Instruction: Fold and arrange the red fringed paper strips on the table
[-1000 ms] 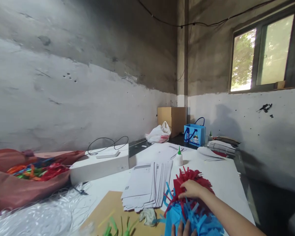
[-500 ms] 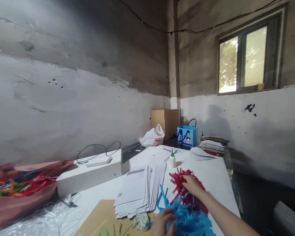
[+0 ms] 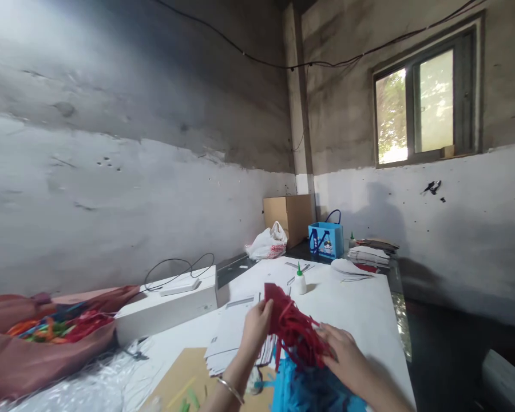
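Observation:
A bundle of red fringed strips [image 3: 294, 323] is raised over the table between my hands. My left hand [image 3: 258, 320], with a bangle on the wrist, is closed on its flat upper left edge. At the right side of the strips my right hand [image 3: 343, 349] has its fingers closed on the fringe, the fingertips partly hidden. Below them lies a heap of blue fringed strips [image 3: 313, 389]. A stack of printed white sheets [image 3: 225, 332] sits behind my left forearm, partly covered by it. Beyond the red bundle stands a white bottle with a green nozzle [image 3: 299, 281].
A long white box [image 3: 167, 309] with a cable stands left, beside a reddish cloth bag [image 3: 64, 372] of coloured strips. Brown cardboard [image 3: 175, 372] lies in front. Farther back are a plastic bag [image 3: 266, 243], a carton [image 3: 289, 217], a blue bag [image 3: 332, 240] and stacked papers [image 3: 369, 257].
The red strips have been lifted off the table and moved left. My left hand has come up from the blue strips to hold them; my right hand has shifted lower, to their right side.

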Demonstrator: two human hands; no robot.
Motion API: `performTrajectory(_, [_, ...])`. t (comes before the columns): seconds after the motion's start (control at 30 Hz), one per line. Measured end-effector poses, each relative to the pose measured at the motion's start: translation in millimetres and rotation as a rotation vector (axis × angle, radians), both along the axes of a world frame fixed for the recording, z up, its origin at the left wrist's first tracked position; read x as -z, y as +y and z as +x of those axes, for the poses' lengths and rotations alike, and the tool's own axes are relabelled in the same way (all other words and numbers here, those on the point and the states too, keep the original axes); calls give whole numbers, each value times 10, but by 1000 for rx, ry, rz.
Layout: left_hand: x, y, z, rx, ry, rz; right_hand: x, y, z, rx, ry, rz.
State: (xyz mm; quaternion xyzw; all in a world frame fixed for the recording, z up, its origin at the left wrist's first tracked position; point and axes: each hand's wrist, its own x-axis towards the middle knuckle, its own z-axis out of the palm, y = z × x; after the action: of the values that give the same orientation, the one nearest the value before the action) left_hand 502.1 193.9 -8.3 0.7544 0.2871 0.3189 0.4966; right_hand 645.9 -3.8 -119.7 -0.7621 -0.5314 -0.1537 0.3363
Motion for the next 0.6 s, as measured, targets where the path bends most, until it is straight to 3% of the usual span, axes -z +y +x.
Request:
performTrajectory(0.13, [-538, 14, -663, 51, -143, -21, 24, -259, 109, 72, -61, 82])
performTrajectory(0.2, [-740, -125, -1045, 74, -209, -41, -124, -330, 71, 40, -115, 153])
performTrajectory(0.27, [-863, -344, -1409, 74, -257, -63, -396, -376, -126, -30, -173, 239])
performTrajectory(0.4, [-907, -864, -2012, 18, -293, -132, -1164, -418, -1078, -339, -437, 537])
performTrajectory(0.47, [-871, -1100, -2278, -15, -285, -171, -1492, -383, -1705, -555, -609, 570])
performTrajectory(0.53, [-824, -1296, -2561, -37, -280, -227, -1659, -312, -2255, -680, -765, 629])
performTrajectory(0.6, [-780, -1455, -2882, -81, -287, -295, -1644, -256, -2593, -683, -636, 719])
